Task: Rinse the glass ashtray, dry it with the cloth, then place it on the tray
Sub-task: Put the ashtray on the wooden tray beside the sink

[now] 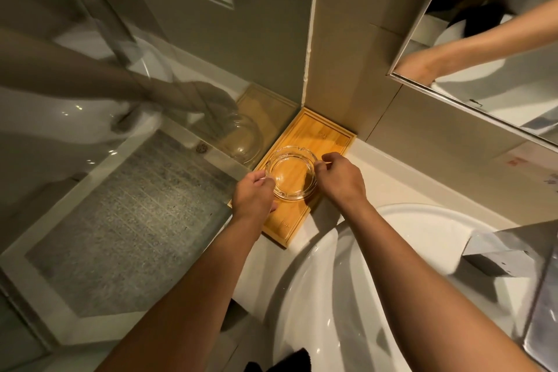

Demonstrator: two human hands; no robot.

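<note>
A round clear glass ashtray (291, 173) with notches in its rim sits on or just over a wooden tray (324, 136) tucked in the corner of the counter. My left hand (253, 196) grips its left rim with the fingertips. My right hand (339, 176) pinches its right rim. Whether the ashtray rests fully on the tray I cannot tell. No cloth is in sight.
A white basin (392, 275) lies to the right below the tray, with a chrome tap (507, 254) over it. A glass shower wall (169, 118) stands left of the tray and mirrors it. A wall mirror (483, 48) hangs at upper right. A dark object (290, 361) shows at the bottom edge.
</note>
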